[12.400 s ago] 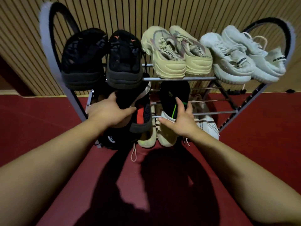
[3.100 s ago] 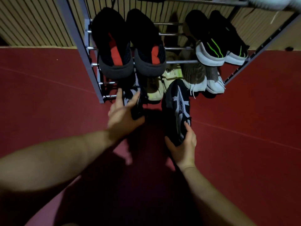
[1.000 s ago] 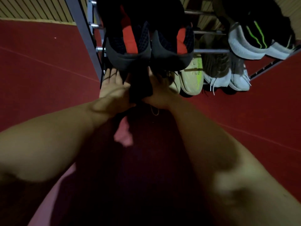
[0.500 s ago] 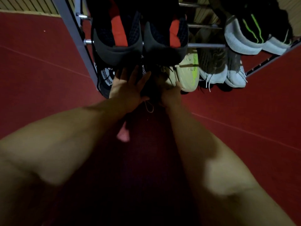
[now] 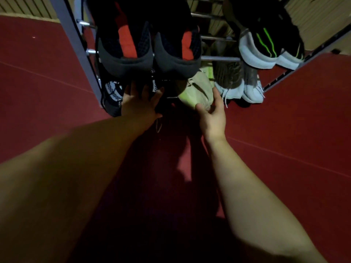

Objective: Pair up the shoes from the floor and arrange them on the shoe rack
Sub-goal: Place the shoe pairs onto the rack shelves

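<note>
Left hand (image 5: 139, 105): fingers straight and spread, resting on black shoes (image 5: 112, 95) at the bottom of the rack (image 5: 76, 44) | Right hand (image 5: 211, 115): thumb and fingers curled round near end of beige shoe (image 5: 195, 88), just right of the black ones | Red-striped pair (image 5: 148, 50) on tier above | Red floor (image 5: 284, 130)

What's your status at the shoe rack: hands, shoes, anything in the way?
Left hand flat against black patterned pair. Right hand grips pale shoe beside them. Red-striped pair overhangs both hands.
</note>
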